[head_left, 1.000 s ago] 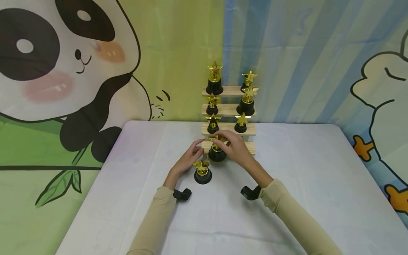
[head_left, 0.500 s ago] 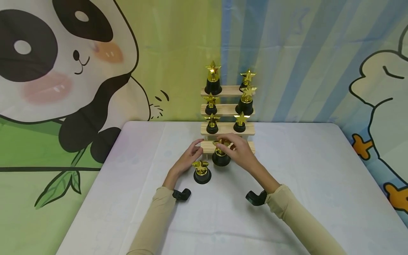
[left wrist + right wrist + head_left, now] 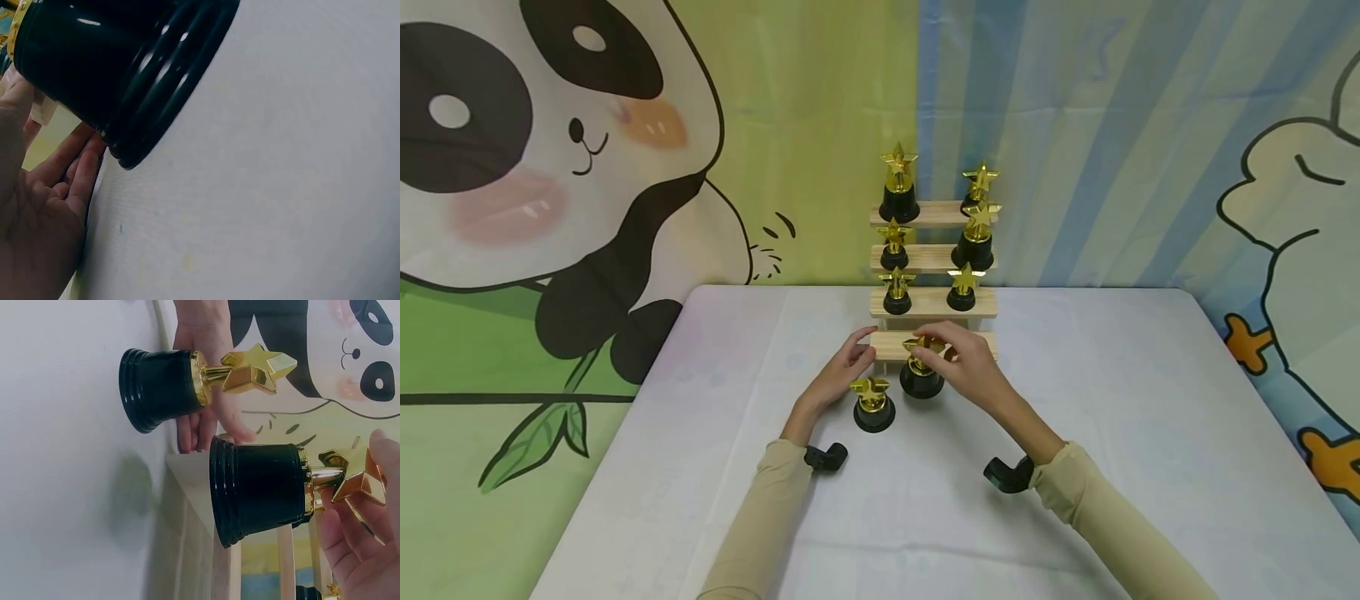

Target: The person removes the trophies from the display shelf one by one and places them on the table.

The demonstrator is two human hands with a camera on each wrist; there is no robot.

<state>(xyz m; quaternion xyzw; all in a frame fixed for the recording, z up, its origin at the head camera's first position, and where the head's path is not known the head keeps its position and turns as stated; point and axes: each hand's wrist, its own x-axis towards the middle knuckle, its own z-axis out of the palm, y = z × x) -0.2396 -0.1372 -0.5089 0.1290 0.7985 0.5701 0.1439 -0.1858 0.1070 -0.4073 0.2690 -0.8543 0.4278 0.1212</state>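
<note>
Head view shows us at the bench [image 3: 1075, 392] with a stepped wooden rack [image 3: 934, 302] at twelve o'clock, six small star trophies standing on its upper steps; our right hand [image 3: 964, 360] pinches the gold star of a larger trophy [image 3: 922, 377] between fingertips and thumb, its black base low at the rack's bottom step [image 3: 887, 343]; whether the base is just clear of that step or resting on it, we cannot tell from here; the right wrist view shows the base [image 3: 259, 487] level with the step's front edge, and our fingers [image 3: 353, 540] curled about the star. A second trophy [image 3: 873, 405] stands on the bench at seven o'clock of the held one, close beside it but apart; our left hand [image 3: 838, 375] lies just behind it, fingers straight and relaxed, gripping nothing; the left wrist view shows that palm [image 3: 37, 219] loose beside the black base [image 3: 125, 69], near it; contact is not plain.

To do this step well, we judge that we should keep the pinch on the star light but firm; hold the trophy upright so the heavy base does not swing; carry the base flat and clear of the step's edge; keep it off the neighbouring trophy, which looks easy to topple; let the left hand stay near that one to steady it.
</note>
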